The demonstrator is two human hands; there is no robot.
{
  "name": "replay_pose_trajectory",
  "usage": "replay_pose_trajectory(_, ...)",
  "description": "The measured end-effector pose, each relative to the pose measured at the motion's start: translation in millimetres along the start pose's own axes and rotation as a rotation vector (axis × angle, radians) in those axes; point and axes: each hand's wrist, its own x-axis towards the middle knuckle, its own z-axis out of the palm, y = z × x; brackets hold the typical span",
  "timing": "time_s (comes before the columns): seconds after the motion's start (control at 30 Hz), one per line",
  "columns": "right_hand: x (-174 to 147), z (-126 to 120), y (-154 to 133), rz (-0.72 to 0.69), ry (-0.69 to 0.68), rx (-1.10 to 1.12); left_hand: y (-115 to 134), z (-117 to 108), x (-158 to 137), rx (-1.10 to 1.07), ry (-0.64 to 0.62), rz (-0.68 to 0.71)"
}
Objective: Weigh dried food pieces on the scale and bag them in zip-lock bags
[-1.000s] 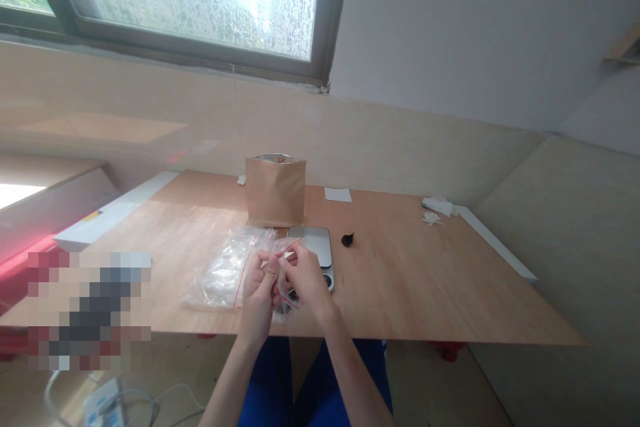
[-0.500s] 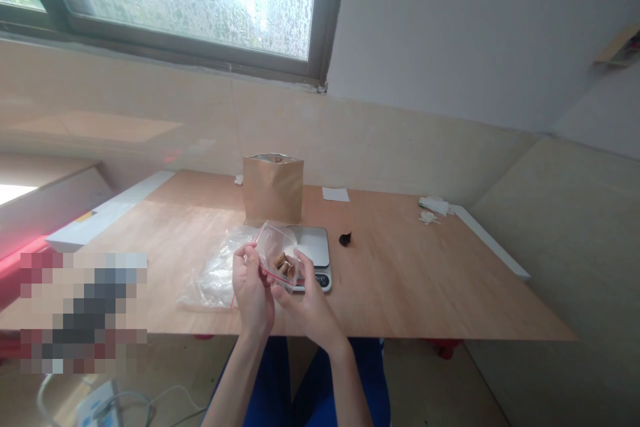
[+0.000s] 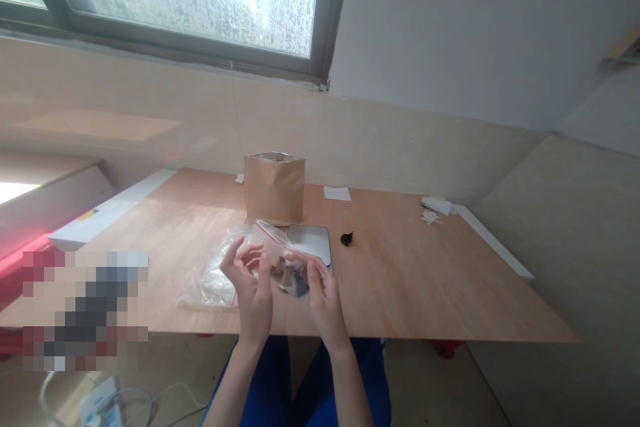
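Observation:
A small clear zip bag (image 3: pixel 293 280) with a red seal strip hangs in front of me, holding several brown and dark pieces whose kind I cannot make out. My right hand (image 3: pixel 324 297) pinches the bag near its right end, thumb against fingers. To the left of it, my left hand (image 3: pixel 253 290) has its fingers spread and curved, with the thumb beside the bag. Behind the bag lies a kitchen scale (image 3: pixel 313 243) with a silver plate, partly hidden by the bag and my right hand. A pile of clear plastic bags (image 3: pixel 210 280) lies left of my hands.
A brown kraft pouch (image 3: pixel 275 190) stands with its top open behind the scale. One dark dried piece (image 3: pixel 347 239) lies right of the scale. A white paper (image 3: pixel 337 193) is at the back, and white scraps (image 3: pixel 436 205) lie at the far right.
The bag has turned, so its seal strip now runs along the top toward my right hand. My left hand has let go of the edge and spread its fingers.

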Motion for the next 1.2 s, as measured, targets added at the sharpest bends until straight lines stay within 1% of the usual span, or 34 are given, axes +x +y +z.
replay_pose_trajectory(0.03, 0, -2, 0, -0.005, 0.005, -0.003, -2, -3, 4, 0.083, 0.031, 0.026)
replay_pose_trajectory(0.07, 0, -3, 2, -0.01, 0.013, -0.011, -4, -6, 8, 0.146, 0.034, 0.022)
replay_pose_trajectory(0.13, 0, -5, 6, -0.012, 0.052, -0.022, -7, -13, 16, 0.206, -0.043, -0.05)
replay_pose_trajectory(0.23, -1, -7, 17, 0.011, 0.18, -0.027, -11, -18, 24, 0.177, -0.165, -0.133)
replay_pose_trajectory(0.3, -1, -8, 22, 0.031, 0.259, -0.03, -12, -19, 26, 0.104, -0.194, -0.176)
replay_pose_trajectory(0.33, -1, -8, 24, 0.037, 0.277, -0.023, -13, -19, 25, 0.069, -0.194, -0.197)
replay_pose_trajectory(0.4, 0, -11, 23, 0.034, 0.267, 0.001, -14, -19, 24, 0.034, -0.161, -0.21)
replay_pose_trajectory(0.53, 3, -16, 15, 0.026, 0.228, 0.053, -14, -19, 20, 0.039, -0.064, -0.16)
replay_pose_trajectory(0.73, 2, -15, 14, 0.052, 0.316, 0.126, -8, -16, 11, 0.032, 0.069, -0.057)
replay_pose_trajectory(0.83, 1, -13, 15, 0.037, 0.358, 0.145, -8, -16, 9, 0.032, 0.061, -0.03)
replay_pose_trajectory(0.97, 2, -15, 14, 0.043, 0.369, 0.139, -10, -16, 9, 0.019, 0.03, -0.051)
replay_pose_trajectory(1.07, 4, -20, 13, 0.057, 0.336, 0.073, -8, -16, 11, 0.017, 0.041, -0.058)
replay_pose_trajectory(1.2, 5, -24, 12, 0.033, 0.274, -0.012, -3, -16, 13, 0.039, 0.037, -0.082)
